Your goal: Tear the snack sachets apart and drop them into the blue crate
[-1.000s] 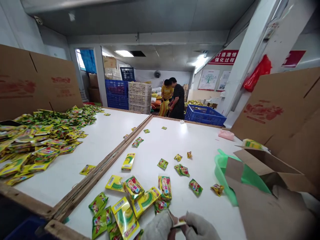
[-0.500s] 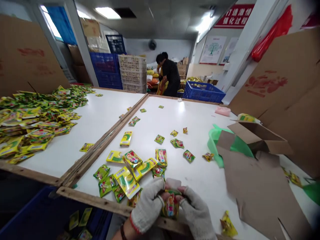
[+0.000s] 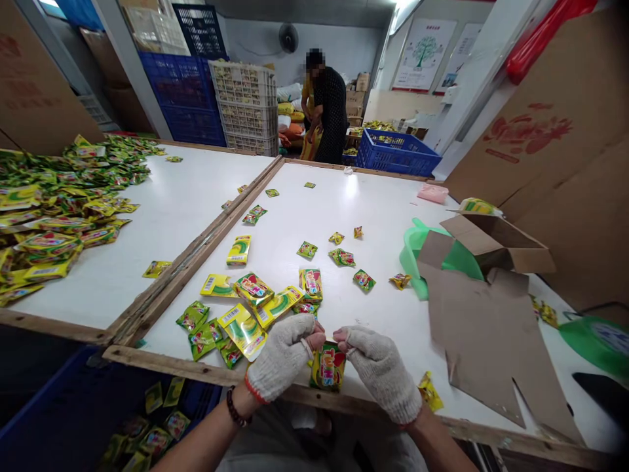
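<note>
Both my hands wear white knitted gloves with bare fingertips. My left hand (image 3: 289,354) is closed, its fingertips pinching the upper left corner of a small green and red packet (image 3: 327,368). On the other side, my right hand (image 3: 376,367) pinches the packet's upper right. The packet hangs upright at the table's front edge, its printed face toward me. Left of my hands lie yellow boxes (image 3: 242,330), a red-fronted box (image 3: 253,289) and several green sachets (image 3: 192,316). Another box (image 3: 310,284) lies just beyond my fingers.
A wooden strip (image 3: 196,249) divides the white table (image 3: 373,203). Many packets (image 3: 54,216) are heaped at left. At right are a green basin (image 3: 415,252), flattened cardboard (image 3: 484,341) and an open carton (image 3: 501,242). A blue crate (image 3: 73,406) holds packets below. A person (image 3: 331,111) bends behind.
The view has tilted down, showing more of my forearms. The packet's face now shows more fully between my hands, and the pale flap above it is no longer visible.
</note>
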{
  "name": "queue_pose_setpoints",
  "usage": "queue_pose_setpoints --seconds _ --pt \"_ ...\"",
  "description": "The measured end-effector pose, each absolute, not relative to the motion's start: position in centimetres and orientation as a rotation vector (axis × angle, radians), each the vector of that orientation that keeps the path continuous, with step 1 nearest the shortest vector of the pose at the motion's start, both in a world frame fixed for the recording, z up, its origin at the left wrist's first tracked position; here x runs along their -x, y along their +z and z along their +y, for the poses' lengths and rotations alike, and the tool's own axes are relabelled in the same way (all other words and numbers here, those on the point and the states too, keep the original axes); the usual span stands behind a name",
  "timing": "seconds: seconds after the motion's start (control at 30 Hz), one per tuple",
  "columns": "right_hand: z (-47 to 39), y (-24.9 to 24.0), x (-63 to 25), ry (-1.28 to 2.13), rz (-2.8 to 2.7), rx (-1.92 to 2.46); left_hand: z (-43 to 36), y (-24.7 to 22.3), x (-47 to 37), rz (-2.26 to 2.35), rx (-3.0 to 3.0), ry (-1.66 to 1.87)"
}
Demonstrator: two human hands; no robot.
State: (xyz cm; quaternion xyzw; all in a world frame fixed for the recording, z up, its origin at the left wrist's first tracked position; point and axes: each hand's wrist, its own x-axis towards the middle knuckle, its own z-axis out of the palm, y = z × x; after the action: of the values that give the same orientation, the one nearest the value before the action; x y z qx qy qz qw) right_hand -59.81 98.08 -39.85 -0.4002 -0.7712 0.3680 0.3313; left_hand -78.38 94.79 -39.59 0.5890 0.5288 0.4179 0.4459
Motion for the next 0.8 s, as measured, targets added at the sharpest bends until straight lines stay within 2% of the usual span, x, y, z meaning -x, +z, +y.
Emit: queue_pose_setpoints --seconds 0.27,0.63,0.7,0.8 --pt "98.3 -38.1 60.5 1.067 -2.007 1.245 95.8 -37.7 78.8 1.330 -1.586 0.833" --pt "96.8 -41.3 57.8 0.958 -2.149 0.808 93.1 -40.6 78.9 1.177 -2.072 1.000" --pt "96.8 -41.8 57.8 0.972 -2.125 0.844 93.1 -40.1 79.2 1.169 -2.134 0.972" --pt "96.9 -41.7 59.1 1.092 -1.827 1.132 94.1 -38.3 81.0 1.287 -2.094 0.979"
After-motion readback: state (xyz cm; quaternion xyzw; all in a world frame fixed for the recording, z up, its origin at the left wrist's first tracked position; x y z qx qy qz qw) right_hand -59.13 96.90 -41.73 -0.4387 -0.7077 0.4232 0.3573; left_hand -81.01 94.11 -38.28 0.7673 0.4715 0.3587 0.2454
